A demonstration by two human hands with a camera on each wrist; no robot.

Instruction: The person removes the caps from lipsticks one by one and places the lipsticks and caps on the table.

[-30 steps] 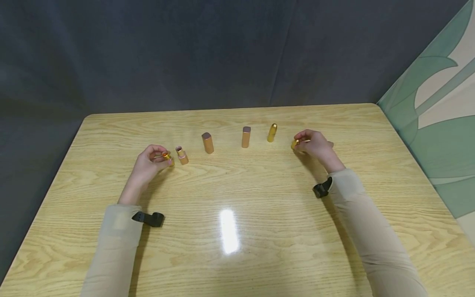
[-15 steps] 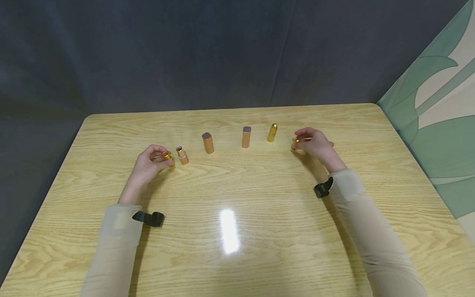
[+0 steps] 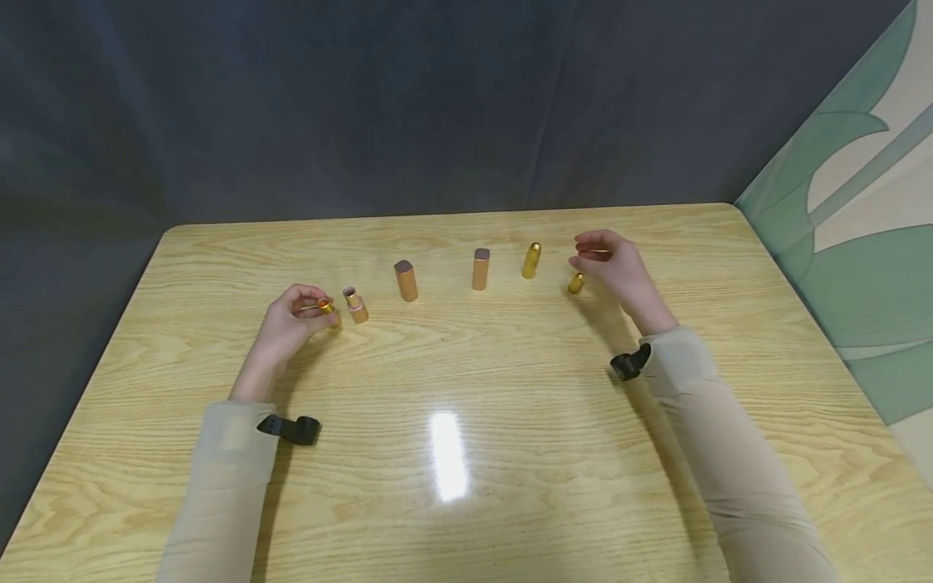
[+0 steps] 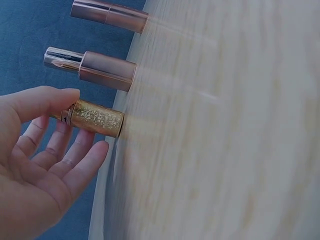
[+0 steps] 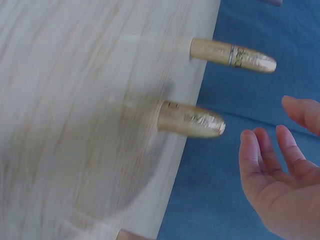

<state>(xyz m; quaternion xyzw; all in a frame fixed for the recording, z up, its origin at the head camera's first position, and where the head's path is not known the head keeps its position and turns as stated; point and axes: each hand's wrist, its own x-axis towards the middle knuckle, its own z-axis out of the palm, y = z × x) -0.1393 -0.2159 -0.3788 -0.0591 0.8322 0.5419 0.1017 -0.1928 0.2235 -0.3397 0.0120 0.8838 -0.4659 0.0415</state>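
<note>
My left hand (image 3: 280, 324) pinches a gold glittery lipstick (image 4: 97, 117), uncapped and upright on the table at the left. Its thumb lies across the upper part, with fingers behind it. Just to the right stands an uncapped rose-gold lipstick (image 4: 107, 70), its metal inner tube (image 3: 351, 294) showing. On the right, a short gold cap (image 3: 577, 283) with a rounded top stands upright on the table. Above and behind it hovers my right hand (image 3: 615, 263), fingers relaxed and holding nothing; the right wrist view shows space between fingertips and cap (image 5: 190, 120).
Two rose-gold lipstick tubes (image 3: 406, 281) (image 3: 481, 269) stand mid-row, and a taller gold bullet-shaped lipstick (image 3: 532, 261) is left of the cap. A rose-gold piece (image 5: 132, 235) shows at the right wrist view's lower edge. Dark cloth (image 3: 364, 105) hangs behind the wooden table (image 3: 539, 453).
My right hand has let go of the gold cap and lifted up and away, leaving it upright on the table. The left hand keeps its hold on the gold lipstick.
</note>
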